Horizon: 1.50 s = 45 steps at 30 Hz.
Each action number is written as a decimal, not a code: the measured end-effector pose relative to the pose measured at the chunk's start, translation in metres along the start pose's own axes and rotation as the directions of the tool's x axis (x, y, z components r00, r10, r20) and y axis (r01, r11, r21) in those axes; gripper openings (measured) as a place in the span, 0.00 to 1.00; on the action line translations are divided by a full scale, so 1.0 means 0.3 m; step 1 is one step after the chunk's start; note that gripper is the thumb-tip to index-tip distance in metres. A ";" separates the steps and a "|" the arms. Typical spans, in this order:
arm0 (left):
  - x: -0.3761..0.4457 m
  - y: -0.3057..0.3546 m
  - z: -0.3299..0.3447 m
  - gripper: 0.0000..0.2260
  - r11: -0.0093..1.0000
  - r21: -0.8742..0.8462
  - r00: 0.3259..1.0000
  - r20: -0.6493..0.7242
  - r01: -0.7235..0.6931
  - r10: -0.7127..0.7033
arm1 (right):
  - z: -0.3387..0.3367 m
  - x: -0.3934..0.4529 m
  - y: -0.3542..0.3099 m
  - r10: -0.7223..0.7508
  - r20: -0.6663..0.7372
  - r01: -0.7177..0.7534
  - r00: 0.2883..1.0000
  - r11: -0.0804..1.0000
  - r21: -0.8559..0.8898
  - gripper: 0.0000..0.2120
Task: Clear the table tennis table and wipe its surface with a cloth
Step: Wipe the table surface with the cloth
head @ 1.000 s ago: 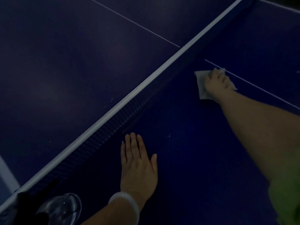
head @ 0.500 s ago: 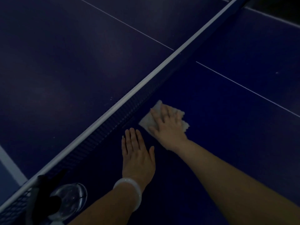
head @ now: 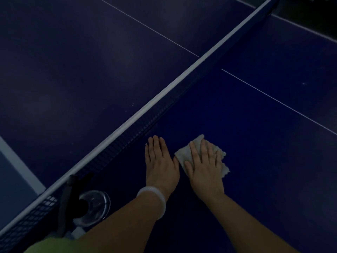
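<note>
Nearest the camera, a clear bottle point(head: 94, 207) stood at the table's corner beside the net post point(head: 67, 203), so the clearing, by my judgement, was not quite finished. Just beyond, the left hand point(head: 160, 165), a pale bangle point(head: 155, 199) on its wrist, lay flat on the table point(head: 255, 143) with fingers straight, holding nothing, in the same bracing spot as a second earlier. Touching its thumb side, the right hand point(head: 206, 167) pressed the cloth point(head: 184, 156) flat under spread fingers. A second before, that cloth had been out near the white centre line point(head: 273, 99); half a second before, close against the net point(head: 145, 123); it had since slid back a little from the net. That suggested one long stroke done and this strip wiped, with the half beyond the net likely still to do.
</note>
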<state>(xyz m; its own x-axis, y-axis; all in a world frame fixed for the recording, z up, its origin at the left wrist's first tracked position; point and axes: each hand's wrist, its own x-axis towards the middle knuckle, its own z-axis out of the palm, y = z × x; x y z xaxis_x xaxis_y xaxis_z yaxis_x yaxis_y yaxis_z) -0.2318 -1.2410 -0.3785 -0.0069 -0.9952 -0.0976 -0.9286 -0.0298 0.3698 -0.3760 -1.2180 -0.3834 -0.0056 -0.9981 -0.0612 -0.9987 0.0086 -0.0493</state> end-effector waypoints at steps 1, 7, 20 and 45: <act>-0.001 -0.004 -0.015 0.30 0.998 -0.064 1.000 0.003 -0.012 0.012 | -0.004 0.000 0.002 0.003 0.001 -0.003 1.000 1.000 -0.008 0.29; -0.164 -0.109 -0.083 0.30 0.992 -0.120 0.999 -0.042 -0.038 0.034 | -0.006 0.005 -0.010 0.025 0.013 -0.025 1.000 1.000 -0.006 0.29; -0.393 -0.238 -0.063 0.33 0.992 0.118 0.998 0.059 -0.037 0.030 | -0.002 -0.183 -0.162 -0.187 0.057 0.185 0.981 0.982 0.037 0.29; -0.392 -0.234 -0.068 0.32 0.991 0.133 0.999 0.041 -0.022 0.016 | -0.057 0.261 -0.118 0.208 0.166 -0.235 0.964 0.958 0.162 0.31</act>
<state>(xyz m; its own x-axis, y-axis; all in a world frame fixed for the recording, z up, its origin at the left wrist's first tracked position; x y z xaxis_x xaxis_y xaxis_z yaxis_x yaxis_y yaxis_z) -0.1581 -1.1237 -0.3740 -0.0371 -0.9909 -0.1290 -0.9695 0.0044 0.2452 -0.3419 -1.2975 -0.3694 -0.2049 -0.9502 -0.2347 -0.9478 0.2525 -0.1946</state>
